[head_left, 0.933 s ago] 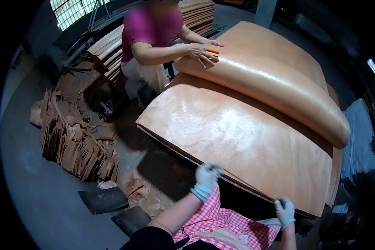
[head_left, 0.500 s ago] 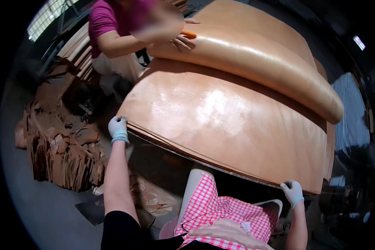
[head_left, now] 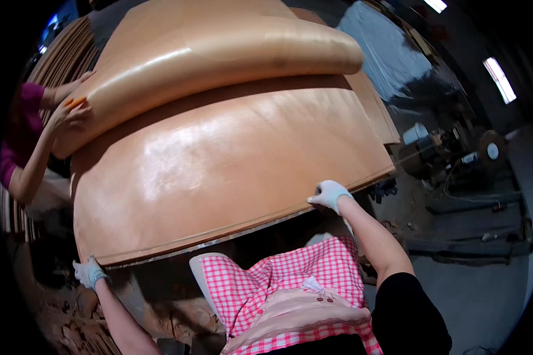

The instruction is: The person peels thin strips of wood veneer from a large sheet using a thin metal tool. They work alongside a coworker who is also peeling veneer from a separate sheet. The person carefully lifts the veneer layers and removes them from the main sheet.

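Left hand (head_left: 89, 272) from mid-edge to corner and, like right hand (head_left: 329, 196), in pinching grip on glossy tan sheet (head_left: 237, 154)

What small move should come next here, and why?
Probably slide the right grip along the near edge of the sheet toward its right corner: the left grip is at the left corner, while the right one sits short of its own, so spreading them could steady the edge more evenly.

The sheet stack (head_left: 219, 168) lies at centre, with a rolled sheet (head_left: 219, 64) across its far part. The left grip (head_left: 89, 273) is at the stack's near-left corner, the right grip (head_left: 330, 195) at its near edge, towards the right. A co-worker (head_left: 28, 139) is at left, machinery (head_left: 438, 152) at right, sheeting (head_left: 385, 50) behind right.
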